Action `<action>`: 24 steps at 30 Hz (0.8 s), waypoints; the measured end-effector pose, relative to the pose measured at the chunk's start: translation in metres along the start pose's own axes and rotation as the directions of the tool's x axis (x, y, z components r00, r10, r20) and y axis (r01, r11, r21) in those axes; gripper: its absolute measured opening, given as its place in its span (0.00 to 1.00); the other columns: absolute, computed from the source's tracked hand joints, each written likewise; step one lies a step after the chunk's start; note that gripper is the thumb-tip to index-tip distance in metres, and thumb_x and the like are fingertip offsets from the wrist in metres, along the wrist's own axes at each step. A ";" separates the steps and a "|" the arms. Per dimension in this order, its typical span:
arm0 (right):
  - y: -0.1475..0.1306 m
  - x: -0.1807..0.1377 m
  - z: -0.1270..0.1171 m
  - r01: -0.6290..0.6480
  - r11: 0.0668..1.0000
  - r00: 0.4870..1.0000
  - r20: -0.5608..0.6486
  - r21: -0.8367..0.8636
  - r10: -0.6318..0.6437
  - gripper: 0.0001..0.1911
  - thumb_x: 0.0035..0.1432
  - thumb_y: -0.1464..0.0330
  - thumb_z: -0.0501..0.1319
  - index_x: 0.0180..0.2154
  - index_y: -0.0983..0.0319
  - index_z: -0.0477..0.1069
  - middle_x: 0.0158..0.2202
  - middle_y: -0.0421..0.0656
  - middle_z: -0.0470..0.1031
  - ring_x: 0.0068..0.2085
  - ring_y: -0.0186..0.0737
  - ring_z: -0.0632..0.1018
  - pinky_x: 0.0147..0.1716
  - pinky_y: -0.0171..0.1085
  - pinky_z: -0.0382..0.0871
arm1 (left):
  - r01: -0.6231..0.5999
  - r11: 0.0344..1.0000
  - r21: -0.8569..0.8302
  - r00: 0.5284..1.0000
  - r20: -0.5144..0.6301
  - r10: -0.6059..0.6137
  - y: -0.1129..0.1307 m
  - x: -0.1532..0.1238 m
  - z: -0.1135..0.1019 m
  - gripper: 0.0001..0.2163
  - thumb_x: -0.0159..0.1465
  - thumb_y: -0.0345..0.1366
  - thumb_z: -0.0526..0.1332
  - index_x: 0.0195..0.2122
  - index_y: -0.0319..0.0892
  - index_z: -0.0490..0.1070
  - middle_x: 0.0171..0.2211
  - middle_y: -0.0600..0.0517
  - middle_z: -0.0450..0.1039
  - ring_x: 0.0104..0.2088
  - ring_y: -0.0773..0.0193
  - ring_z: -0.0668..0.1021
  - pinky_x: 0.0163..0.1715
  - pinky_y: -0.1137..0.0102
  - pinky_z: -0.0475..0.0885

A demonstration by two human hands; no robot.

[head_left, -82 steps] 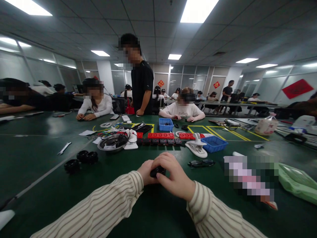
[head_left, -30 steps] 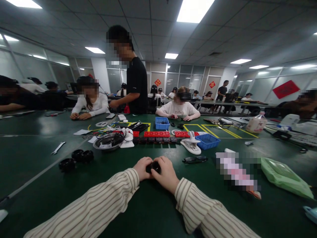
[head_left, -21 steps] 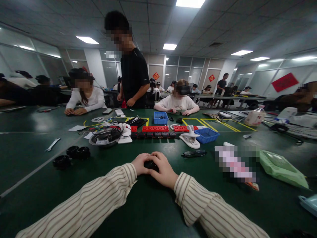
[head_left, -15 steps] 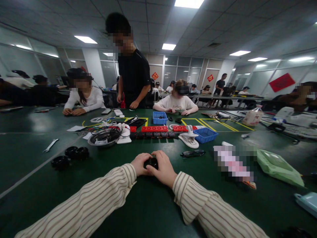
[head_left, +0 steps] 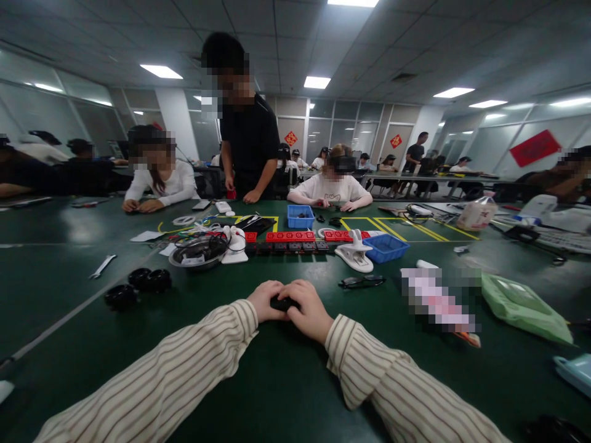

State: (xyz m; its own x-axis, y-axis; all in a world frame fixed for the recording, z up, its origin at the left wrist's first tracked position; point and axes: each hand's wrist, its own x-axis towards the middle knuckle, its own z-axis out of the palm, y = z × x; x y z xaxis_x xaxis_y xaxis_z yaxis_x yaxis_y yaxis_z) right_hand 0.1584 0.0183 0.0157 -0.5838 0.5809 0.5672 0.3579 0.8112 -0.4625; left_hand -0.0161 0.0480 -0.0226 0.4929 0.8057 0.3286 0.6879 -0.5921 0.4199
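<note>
Both my hands rest together on the green table in front of me. My left hand and my right hand are closed around a small black part, mostly hidden between the fingers. Striped sleeves cover both my forearms. Three black round parts lie on the table to the left of my hands. A pair of dark glasses lies to the right.
Beyond my hands stand a metal bowl with cables, red and black power strips, a white clamp and two blue baskets. A green bag lies right. Seated people and a standing person in black are across the table.
My hands stay together on the black part; the fingers have closed over it so less of it shows. The standing person has stepped left and leaned onto the table.
</note>
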 end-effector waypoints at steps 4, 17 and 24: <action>-0.003 0.000 -0.001 0.021 1.000 1.000 0.000 0.004 -0.021 0.15 0.47 0.75 0.54 0.40 0.61 0.65 0.41 0.42 0.69 0.45 0.41 0.66 0.48 0.43 0.54 | 0.010 1.000 -0.014 1.000 -0.007 -0.010 0.000 0.000 0.000 0.24 0.42 0.43 0.68 0.39 0.40 0.69 0.40 0.48 0.68 0.42 0.54 0.70 0.45 0.61 0.63; 0.002 0.002 0.005 -0.163 0.966 0.986 -0.063 -0.198 0.153 0.10 0.48 0.70 0.58 0.36 0.62 0.67 0.35 0.43 0.67 0.39 0.41 0.65 0.41 0.41 0.59 | 0.011 1.000 -0.016 1.000 -0.019 -0.011 0.004 0.000 -0.001 0.22 0.43 0.41 0.67 0.39 0.39 0.70 0.37 0.49 0.68 0.39 0.57 0.70 0.42 0.64 0.64; 0.000 0.000 0.001 0.044 0.998 0.998 0.041 -0.034 -0.042 0.14 0.44 0.78 0.52 0.34 0.61 0.69 0.37 0.40 0.71 0.41 0.39 0.67 0.45 0.41 0.57 | -0.009 1.000 -0.006 1.000 -0.003 0.009 0.002 -0.001 0.000 0.15 0.42 0.37 0.67 0.33 0.41 0.72 0.37 0.50 0.69 0.40 0.56 0.70 0.44 0.63 0.63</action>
State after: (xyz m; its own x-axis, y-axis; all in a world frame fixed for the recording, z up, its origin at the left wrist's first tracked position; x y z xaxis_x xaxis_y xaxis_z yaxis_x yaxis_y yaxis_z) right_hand 0.1582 0.0183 0.0152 -0.6279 0.5429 0.5576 0.3569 0.8376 -0.4136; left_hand -0.0154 0.0459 -0.0218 0.4977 0.8001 0.3347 0.6801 -0.5996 0.4218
